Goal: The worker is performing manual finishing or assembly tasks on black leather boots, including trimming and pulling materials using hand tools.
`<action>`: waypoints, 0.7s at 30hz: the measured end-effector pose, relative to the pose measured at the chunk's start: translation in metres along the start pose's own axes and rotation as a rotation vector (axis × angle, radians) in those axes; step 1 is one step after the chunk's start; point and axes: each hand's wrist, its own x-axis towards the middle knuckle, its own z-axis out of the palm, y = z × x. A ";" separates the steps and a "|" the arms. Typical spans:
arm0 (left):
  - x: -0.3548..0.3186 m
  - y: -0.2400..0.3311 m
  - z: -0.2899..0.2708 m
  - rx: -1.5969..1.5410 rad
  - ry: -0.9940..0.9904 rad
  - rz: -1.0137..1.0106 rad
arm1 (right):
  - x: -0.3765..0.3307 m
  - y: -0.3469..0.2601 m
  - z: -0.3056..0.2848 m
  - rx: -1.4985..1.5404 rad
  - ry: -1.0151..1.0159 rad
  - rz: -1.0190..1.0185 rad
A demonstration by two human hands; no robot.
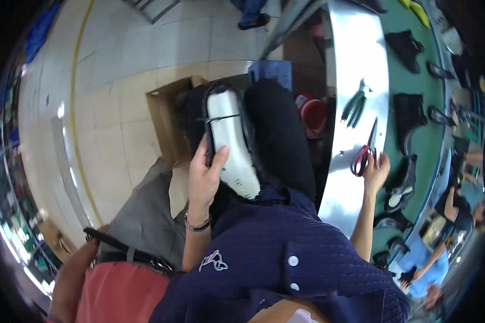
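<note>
My left hand grips a black shoe above my lap, its thumb pressed on the white underside that faces up. A thin black cord crosses this white surface near the far end. On the metal bench to my right, my right hand has its fingers closed at the red handles of a pair of scissors. The scissor blades point away from me. Farther along the same bench lie pliers with dark green handles, apart from both hands.
Beside the narrow metal bench, a green conveyor belt carries several black boots and shoes. A cardboard box stands left of my legs, a red bucket under the bench's edge. Another person in a red shirt is close at my left.
</note>
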 end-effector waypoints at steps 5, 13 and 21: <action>-0.016 -0.008 -0.021 0.085 0.086 0.035 | -0.035 0.015 -0.013 -0.045 -0.344 0.020; -0.014 -0.004 -0.020 -0.138 0.026 0.032 | -0.057 -0.102 -0.078 1.036 -0.928 0.358; 0.011 -0.010 -0.003 -0.144 0.045 0.124 | -0.085 -0.240 -0.076 0.928 -1.782 0.235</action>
